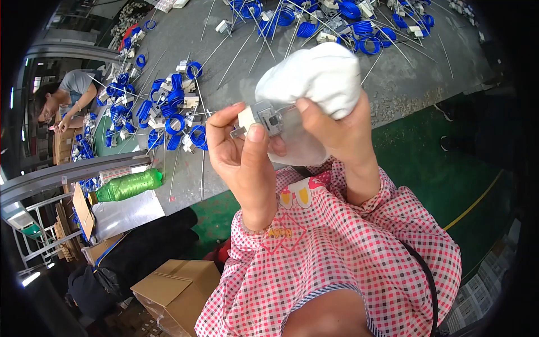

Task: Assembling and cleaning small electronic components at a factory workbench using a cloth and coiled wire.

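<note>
My left hand (241, 157) is closed on a small cream-and-metal box-shaped unit (266, 118), pinched between thumb and fingers in front of my chest. My right hand (345, 129) grips a bunched white cloth (311, 76). The right thumb presses at the cloth's lower edge, close to the unit's right side; I cannot tell whether it touches the unit. A pale, blurred part hangs below, between the hands, and partly hides the left fingertips.
Blue coils with cream boxes and thin metal rods lie in piles on the grey table, at the left (171, 104) and far side (348, 25). A green bottle (129, 185) lies at the left. A cardboard box (177, 286) stands below. Another person (70, 98) works at far left.
</note>
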A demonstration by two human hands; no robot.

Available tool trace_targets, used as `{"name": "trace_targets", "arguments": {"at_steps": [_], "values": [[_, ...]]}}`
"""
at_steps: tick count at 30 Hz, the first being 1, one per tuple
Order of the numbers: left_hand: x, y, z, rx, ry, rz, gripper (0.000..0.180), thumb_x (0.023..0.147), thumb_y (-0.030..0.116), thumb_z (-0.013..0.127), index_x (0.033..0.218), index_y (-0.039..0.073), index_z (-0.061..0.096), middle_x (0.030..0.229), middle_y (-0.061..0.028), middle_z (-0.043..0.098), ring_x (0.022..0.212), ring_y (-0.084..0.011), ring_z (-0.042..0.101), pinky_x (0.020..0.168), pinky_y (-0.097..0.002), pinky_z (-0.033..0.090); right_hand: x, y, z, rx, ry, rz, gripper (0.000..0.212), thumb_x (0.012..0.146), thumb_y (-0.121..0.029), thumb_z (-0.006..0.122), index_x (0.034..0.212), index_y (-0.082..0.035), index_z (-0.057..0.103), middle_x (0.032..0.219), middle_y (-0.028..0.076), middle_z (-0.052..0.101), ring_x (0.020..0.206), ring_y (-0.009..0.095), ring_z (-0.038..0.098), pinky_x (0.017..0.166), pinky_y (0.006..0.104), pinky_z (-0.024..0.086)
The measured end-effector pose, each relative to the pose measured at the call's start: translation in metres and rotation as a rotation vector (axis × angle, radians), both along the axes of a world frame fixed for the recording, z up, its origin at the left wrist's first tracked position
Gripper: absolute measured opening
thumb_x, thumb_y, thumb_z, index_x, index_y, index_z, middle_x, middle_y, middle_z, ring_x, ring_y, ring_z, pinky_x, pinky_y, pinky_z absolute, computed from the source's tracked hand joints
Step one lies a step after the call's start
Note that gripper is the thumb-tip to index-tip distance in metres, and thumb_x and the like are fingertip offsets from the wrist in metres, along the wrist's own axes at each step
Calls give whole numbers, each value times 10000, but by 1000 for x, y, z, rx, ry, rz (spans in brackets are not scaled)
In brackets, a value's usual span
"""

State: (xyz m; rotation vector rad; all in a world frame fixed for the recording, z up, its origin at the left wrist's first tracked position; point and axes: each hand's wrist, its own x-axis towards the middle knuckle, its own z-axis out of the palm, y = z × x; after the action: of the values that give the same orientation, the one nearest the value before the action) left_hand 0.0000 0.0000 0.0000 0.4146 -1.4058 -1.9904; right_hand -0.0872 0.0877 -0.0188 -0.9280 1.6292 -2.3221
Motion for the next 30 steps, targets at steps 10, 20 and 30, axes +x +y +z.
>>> {"name": "trace_targets", "arguments": {"at_steps": [10, 20, 30], "values": [[20, -71, 51, -551, 206, 787, 290, 827, 224, 487, 993, 8, 389, 955, -159, 499, 707, -213, 577, 563, -240, 493, -51, 29, -10, -499, -629, -276, 297, 810, -145, 442, 1047, 34, 460, 1011, 111, 536, 924, 205, 527, 816, 314, 414], [30, -177, -22, -1347, -602, 555, 205, 729, 31, 568, 902, 21, 458, 911, -99, 507, 805, -230, 517, 695, -322, 420, -80, 55, -36, -955, -880, 199, 363, 865, -231, 338, 1149, -18, 414, 1139, 132, 471, 1042, 282, 457, 912, 435, 340], [-14, -159, 10, -1541, -1010, 310, 140, 773, 120, 499, 831, -2, 534, 772, -153, 576, 711, -263, 563, 644, -317, 419, -83, 50, -41, -1141, -1029, 370, 460, 821, -206, 423, 1214, 11, 323, 1244, 169, 355, 1168, 291, 321, 989, 442, 205]]}}
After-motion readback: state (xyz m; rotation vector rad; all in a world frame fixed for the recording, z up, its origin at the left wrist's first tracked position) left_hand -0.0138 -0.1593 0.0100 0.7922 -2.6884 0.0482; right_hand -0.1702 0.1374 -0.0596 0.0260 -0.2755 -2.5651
